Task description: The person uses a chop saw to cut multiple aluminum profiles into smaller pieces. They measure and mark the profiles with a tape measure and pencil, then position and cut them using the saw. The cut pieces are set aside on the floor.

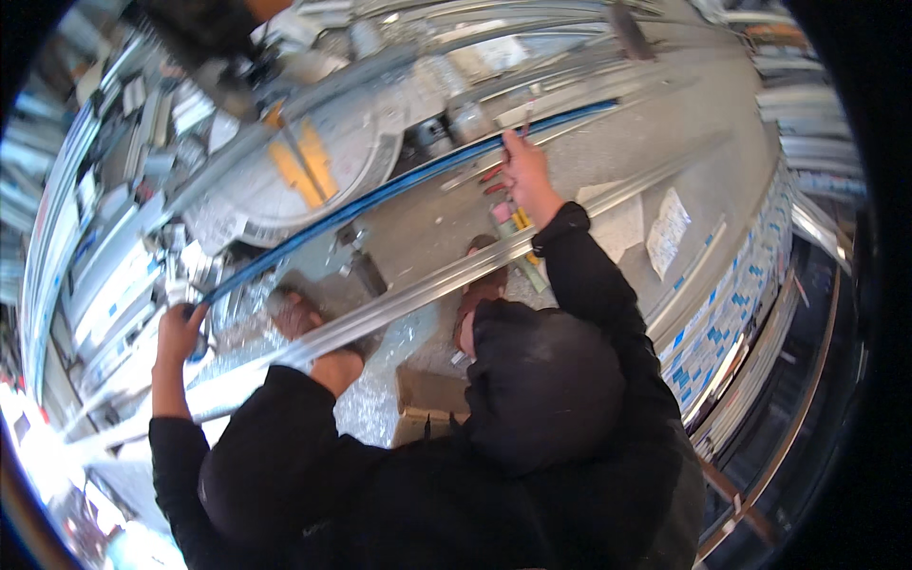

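Observation:
A long, narrow blue strip [370, 201], seemingly a profile or a film-covered bar, slants up to the right in front of me. My left hand [179, 332] closes around its lower left end. My right hand [527, 173] grips it near the upper right end, and a thin dark object sticks up by the fingertips, too blurred to name. Across my knees lies a long silvery profile [408, 299], touched by neither hand. Just beyond the blue strip is the round grey base of a saw [366, 176] with yellow inserts [302, 166].
Metal offcuts [123, 223] crowd the left side. Red-handled pliers [492, 180] and a dark cylinder [366, 271] lie near my feet. A cardboard box [432, 394] stands below my knees. Papers [668, 233] and a stack of blue-and-white wrapped profiles [731, 304] are at right.

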Demonstrator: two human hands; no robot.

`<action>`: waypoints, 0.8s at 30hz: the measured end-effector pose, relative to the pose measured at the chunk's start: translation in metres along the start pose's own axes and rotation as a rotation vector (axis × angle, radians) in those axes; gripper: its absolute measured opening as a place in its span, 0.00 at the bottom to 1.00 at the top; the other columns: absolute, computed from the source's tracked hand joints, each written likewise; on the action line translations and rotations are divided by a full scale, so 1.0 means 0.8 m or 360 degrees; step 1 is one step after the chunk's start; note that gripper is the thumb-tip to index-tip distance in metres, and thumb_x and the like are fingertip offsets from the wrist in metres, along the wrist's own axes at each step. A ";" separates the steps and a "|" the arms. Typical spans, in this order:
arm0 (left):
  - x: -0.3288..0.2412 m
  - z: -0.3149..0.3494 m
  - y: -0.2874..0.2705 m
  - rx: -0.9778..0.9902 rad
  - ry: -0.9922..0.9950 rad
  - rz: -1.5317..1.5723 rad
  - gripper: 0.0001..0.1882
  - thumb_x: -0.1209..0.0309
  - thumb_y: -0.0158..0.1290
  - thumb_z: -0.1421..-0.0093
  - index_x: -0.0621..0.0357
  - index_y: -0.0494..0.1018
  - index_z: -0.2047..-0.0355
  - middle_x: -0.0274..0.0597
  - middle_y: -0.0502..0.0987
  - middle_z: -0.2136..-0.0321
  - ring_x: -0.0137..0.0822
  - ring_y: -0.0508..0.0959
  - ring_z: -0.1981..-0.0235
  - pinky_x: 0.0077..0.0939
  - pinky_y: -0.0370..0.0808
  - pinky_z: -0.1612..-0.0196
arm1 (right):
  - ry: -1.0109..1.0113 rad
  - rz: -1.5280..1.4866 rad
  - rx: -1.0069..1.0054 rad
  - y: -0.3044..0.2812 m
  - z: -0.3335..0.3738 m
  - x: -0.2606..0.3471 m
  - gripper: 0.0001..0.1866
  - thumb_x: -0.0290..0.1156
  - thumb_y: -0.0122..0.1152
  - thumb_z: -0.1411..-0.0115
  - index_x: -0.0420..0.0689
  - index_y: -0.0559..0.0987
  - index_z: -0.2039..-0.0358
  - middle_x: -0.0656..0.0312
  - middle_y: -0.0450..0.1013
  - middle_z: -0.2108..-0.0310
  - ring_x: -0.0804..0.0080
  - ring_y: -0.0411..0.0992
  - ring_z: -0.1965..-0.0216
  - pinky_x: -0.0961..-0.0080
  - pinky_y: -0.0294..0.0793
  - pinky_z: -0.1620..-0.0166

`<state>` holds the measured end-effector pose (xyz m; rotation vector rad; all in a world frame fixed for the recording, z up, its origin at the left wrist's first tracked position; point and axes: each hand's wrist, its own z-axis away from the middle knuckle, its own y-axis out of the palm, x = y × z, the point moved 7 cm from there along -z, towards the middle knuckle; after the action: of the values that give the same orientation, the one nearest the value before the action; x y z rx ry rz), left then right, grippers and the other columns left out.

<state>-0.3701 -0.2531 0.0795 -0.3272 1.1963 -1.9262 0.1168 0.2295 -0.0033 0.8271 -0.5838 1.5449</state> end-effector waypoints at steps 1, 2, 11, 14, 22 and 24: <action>-0.019 0.000 0.005 0.0061 -0.0016 -0.0011 0.28 0.49 0.58 0.38 0.69 0.81 0.65 0.59 0.82 0.71 0.58 0.81 0.69 0.46 0.76 0.61 | 0.0087 -0.0067 0.0021 0.001 0.010 -0.005 0.13 0.41 0.62 0.34 0.48 0.73 0.71 0.68 0.68 0.80 0.80 0.57 0.89 0.78 0.52 0.86; -0.048 -0.003 0.008 0.0025 0.0090 -0.0046 0.30 0.47 0.55 0.37 0.70 0.81 0.66 0.62 0.81 0.72 0.59 0.81 0.70 0.48 0.76 0.62 | 0.0148 -0.0042 0.0190 0.015 0.022 -0.015 0.13 0.41 0.60 0.34 0.47 0.74 0.71 0.67 0.69 0.80 0.79 0.57 0.88 0.78 0.53 0.86; -0.227 -0.039 0.072 0.0333 0.0428 0.0136 0.26 0.51 0.52 0.37 0.67 0.81 0.67 0.66 0.79 0.68 0.62 0.80 0.63 0.49 0.75 0.57 | -0.0138 0.0877 0.0753 0.083 0.100 -0.030 0.22 0.43 0.42 0.31 0.40 0.80 0.61 0.65 0.75 0.73 0.78 0.67 0.81 0.80 0.66 0.76; -0.226 -0.042 0.076 0.0396 0.0401 0.0166 0.27 0.49 0.51 0.37 0.67 0.81 0.68 0.66 0.80 0.66 0.63 0.80 0.61 0.50 0.76 0.54 | -0.0059 0.0835 0.1062 0.098 0.116 -0.014 0.24 0.45 0.40 0.29 0.40 0.80 0.56 0.65 0.76 0.71 0.81 0.68 0.76 0.83 0.67 0.71; -0.226 -0.044 0.081 0.0292 0.0427 0.0147 0.24 0.55 0.47 0.36 0.69 0.79 0.70 0.67 0.78 0.69 0.64 0.79 0.65 0.51 0.75 0.57 | -0.0533 0.1006 0.1156 0.173 0.155 -0.028 0.13 0.28 0.59 0.34 0.37 0.79 0.51 0.65 0.78 0.61 0.83 0.73 0.61 0.82 0.73 0.56; -0.227 -0.043 0.079 0.0297 0.0434 0.0149 0.24 0.56 0.47 0.36 0.69 0.79 0.70 0.67 0.78 0.69 0.64 0.79 0.64 0.51 0.75 0.57 | -0.0496 0.0985 0.1153 0.185 0.157 -0.036 0.12 0.28 0.58 0.34 0.37 0.79 0.52 0.64 0.78 0.61 0.83 0.73 0.61 0.82 0.73 0.55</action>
<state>-0.2448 -0.1076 0.0435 0.0921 1.1681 -2.0266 -0.0071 0.0935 0.0663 1.5565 -0.5275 2.2692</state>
